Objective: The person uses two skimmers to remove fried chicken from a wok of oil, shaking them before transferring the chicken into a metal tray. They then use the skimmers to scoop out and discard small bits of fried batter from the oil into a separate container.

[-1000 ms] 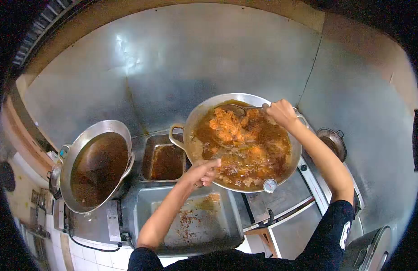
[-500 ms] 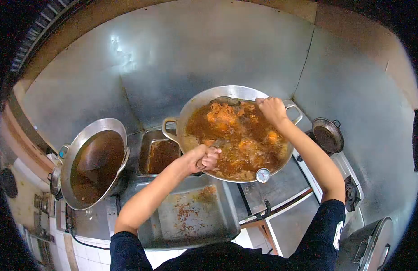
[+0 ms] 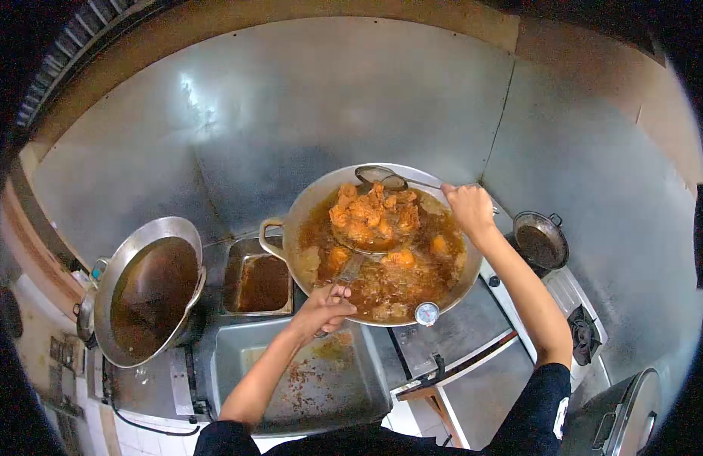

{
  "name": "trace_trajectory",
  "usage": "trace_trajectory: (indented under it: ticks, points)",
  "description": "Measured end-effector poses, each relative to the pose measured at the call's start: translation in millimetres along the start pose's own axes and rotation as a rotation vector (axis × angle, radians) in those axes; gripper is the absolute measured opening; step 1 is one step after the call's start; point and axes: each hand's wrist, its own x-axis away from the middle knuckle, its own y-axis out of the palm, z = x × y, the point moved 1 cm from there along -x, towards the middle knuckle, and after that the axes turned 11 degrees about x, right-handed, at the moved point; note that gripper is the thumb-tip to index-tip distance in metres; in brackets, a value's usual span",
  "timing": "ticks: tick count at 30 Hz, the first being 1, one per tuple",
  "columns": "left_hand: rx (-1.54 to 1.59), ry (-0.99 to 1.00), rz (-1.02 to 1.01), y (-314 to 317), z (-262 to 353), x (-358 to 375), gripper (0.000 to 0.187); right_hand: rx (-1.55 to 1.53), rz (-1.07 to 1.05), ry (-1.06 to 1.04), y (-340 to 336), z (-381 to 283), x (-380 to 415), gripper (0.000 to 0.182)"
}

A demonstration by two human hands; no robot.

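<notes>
A large wok [image 3: 473, 292] of bubbling brown oil stands ahead of me. My left hand [image 3: 322, 310], at its near left rim, is closed round the handle of a skimmer [image 3: 352, 267]. Heaped on that skimmer are orange-brown fried pieces [image 3: 370, 216] that look like chicken, mostly above the oil. My right hand [image 3: 470, 208] grips the thin handle of a round strainer [image 3: 383, 178], whose bowl is tilted at the far side of the heap. Other fried pieces [image 3: 399, 258] float in the oil. A dial thermometer [image 3: 426, 313] sits on the near rim.
A grey tray [image 3: 228, 380] with crumbs lies below my left forearm. Behind it is a small metal pan [image 3: 264, 283] of brown liquid. Another wok [image 3: 108, 311] of dark oil stands at left. A small dark pan [image 3: 543, 239] and a burner [image 3: 583, 330] are at right.
The fried pieces have risen out of the oil on the skimmer. The strainer now shows above the oil behind them. My left hand has moved slightly left and down in view.
</notes>
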Motion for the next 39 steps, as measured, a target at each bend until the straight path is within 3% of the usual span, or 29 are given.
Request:
trace_trajectory:
  ticks: [8,14,21,25,29,33,34,39]
  points:
    - [-0.056,-0.024,0.04,2.1,-1.6,38.4,0.032,-0.083,-0.013,0.018,-24.0,10.1,4.2,0.044]
    - [-0.079,-0.015,-0.006,-2.6,-4.9,59.1,0.037,-0.085,0.011,0.004,-32.6,12.8,11.8,0.044]
    - [-0.086,-0.039,0.029,-3.7,-6.8,76.6,0.039,-0.1,0.056,0.134,-54.5,42.5,47.7,0.04]
    - [-0.071,-0.04,0.042,-1.1,-7.4,83.5,0.041,-0.154,-0.132,0.298,-70.2,52.3,75.4,0.031]
    - [-0.09,-0.054,0.033,-0.5,-0.4,92.1,0.041,-0.472,-0.304,0.421,-49.2,54.9,119.0,0.024]
    - [-0.089,-0.052,0.007,-0.7,18.1,96.8,0.041,-0.673,-0.456,0.346,-29.3,56.5,150.7,0.022]
    - [-0.096,-0.036,0.04,9.7,28.2,102.3,0.039,-0.865,-0.66,0.447,-41.5,57.2,151.6,0.018]
    - [0.03,-0.016,0.0,2.9,39.8,104.8,0.04,-1.209,-0.908,0.404,-54.3,57.8,162.2,0.008]
